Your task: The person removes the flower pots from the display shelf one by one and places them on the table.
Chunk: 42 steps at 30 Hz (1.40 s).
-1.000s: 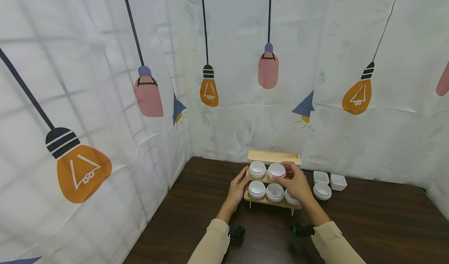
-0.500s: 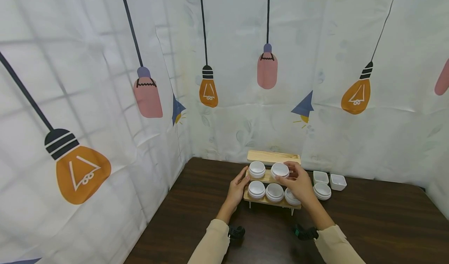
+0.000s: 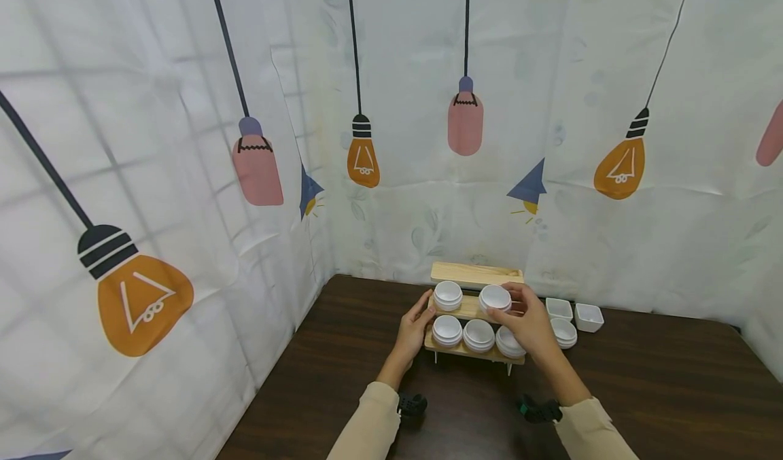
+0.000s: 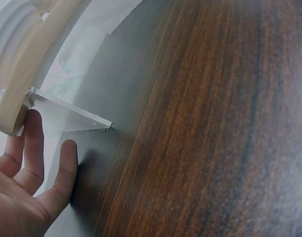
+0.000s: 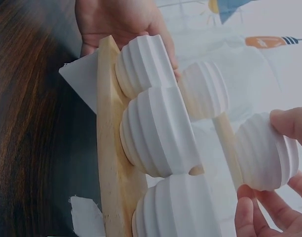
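Observation:
A tiered wooden rack (image 3: 470,307) with thin white legs stands on the dark table. Its front tier carries three white ribbed round bowls (image 3: 479,335). My left hand (image 3: 411,331) holds the rack's left end; in the left wrist view, fingertips meet the wooden board (image 4: 35,54) beside a white leg (image 4: 72,109). On the middle tier, my right hand (image 3: 527,321) pinches a ribbed round bowl (image 3: 495,298) between thumb and fingers. Another round bowl (image 3: 448,295) sits at that tier's left end, close to my left hand. The top tier (image 3: 476,274) is bare wood.
Right of the rack are two white square bowls (image 3: 589,318) and a round white bowl (image 3: 564,333), the latter partly behind my right hand. A printed white curtain (image 3: 397,229) hangs along the back and left of the brown table (image 3: 667,378).
My right hand has shifted the pinched bowl rightward along the middle tier, widening the space from the bowl at its left. My left hand has stayed at the rack's end.

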{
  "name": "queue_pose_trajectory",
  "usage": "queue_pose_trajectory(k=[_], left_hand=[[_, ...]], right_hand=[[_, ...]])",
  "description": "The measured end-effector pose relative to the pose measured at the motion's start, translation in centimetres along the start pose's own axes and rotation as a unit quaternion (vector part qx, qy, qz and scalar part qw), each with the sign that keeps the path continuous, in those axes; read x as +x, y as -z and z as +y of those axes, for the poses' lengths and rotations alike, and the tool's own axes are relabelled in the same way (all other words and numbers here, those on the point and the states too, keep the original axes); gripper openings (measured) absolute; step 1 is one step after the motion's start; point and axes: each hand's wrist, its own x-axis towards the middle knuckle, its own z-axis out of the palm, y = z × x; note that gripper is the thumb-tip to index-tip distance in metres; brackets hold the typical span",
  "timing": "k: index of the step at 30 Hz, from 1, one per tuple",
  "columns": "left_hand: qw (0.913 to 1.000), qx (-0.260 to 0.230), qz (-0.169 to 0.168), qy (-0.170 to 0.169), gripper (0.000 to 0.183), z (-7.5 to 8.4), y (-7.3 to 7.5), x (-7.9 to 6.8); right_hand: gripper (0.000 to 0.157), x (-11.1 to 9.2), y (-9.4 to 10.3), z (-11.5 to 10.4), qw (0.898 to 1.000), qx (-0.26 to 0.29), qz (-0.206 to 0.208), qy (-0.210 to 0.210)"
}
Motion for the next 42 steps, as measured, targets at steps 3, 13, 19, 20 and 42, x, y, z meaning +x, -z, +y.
queue_pose_trajectory(k=[3, 13, 19, 20, 42], left_hand=[[1.0, 0.005, 0.005, 0.002, 0.049, -0.7, 0.0, 0.4], [0.9998, 0.012, 0.013, 0.0, 0.05, -3.4, 0.0, 1.8], [0.9998, 0.017, 0.015, 0.001, 0.05, -3.0, 0.0, 1.6], [0.9998, 0.017, 0.014, 0.0, 0.05, -2.8, 0.0, 1.5], [0.9999, 0.014, 0.0, -0.002, 0.048, 0.1, 0.2, 0.0]], right_hand=[[0.065, -0.2, 0.3, 0.0, 1.0, 0.007, -0.001, 0.003], [0.064, -0.7, 1.0, 0.3, 1.0, 0.011, 0.008, -0.005], [0.063, -0.7, 1.3, 0.8, 0.999, 0.029, 0.015, 0.003], [0.063, -0.7, 1.4, 0.9, 0.999, 0.032, 0.016, 0.003], [0.066, -0.9, 2.9, 1.8, 0.999, 0.027, 0.026, -0.013]])
